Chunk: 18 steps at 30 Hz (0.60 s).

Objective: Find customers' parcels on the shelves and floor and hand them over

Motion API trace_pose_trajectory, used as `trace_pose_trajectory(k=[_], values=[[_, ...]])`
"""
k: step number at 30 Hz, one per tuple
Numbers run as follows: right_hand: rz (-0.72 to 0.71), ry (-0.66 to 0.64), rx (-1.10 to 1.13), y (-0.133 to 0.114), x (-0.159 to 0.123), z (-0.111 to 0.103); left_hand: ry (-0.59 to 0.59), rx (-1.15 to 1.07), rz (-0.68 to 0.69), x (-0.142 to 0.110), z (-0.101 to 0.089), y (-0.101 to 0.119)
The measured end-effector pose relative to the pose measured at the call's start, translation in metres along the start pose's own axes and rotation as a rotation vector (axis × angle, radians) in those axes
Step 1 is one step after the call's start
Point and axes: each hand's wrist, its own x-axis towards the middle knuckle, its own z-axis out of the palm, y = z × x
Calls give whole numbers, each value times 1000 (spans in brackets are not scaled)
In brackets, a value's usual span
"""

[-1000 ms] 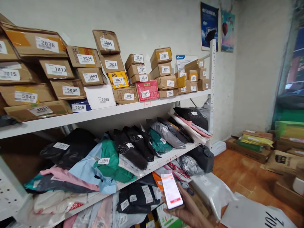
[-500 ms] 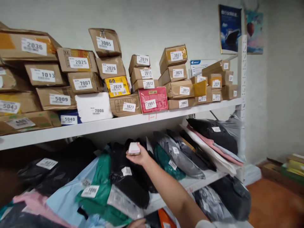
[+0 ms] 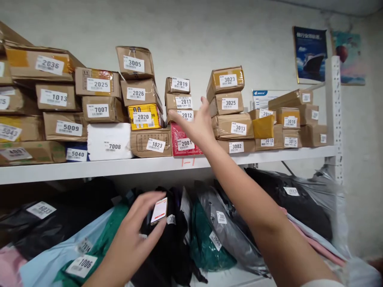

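While the right hand (image 3: pixel 200 124), spread, fronts the not-yet-lifted 2012 carton (image 3: pixel 186 114), the left hand (image 3: pixel 133 225) gapes left of the phone (image 3: pixel 159 210).

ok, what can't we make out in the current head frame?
Head view:
Phone screen text: too small.
Left hand: blurred; whether it grips the phone is unclear.
Red box 2001: partly hidden by the right hand.
Upper-left label: number cut off by the picture's left edge.

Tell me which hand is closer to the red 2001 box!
Right: the right hand is up in front of the red 2001 box; the left hand is lower, below the white shelf.
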Motion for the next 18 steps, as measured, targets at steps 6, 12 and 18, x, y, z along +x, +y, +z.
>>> trace_pose_trajectory(k=[6,12,18], values=[[259,-60,-524,1,65,49,360,442,253,121,36,42],[177,-17,-451,-5,68,26,184,784,460,181,15,40],[114,-1,-378,-26,79,-14,48,923,542,226,-2,65]])
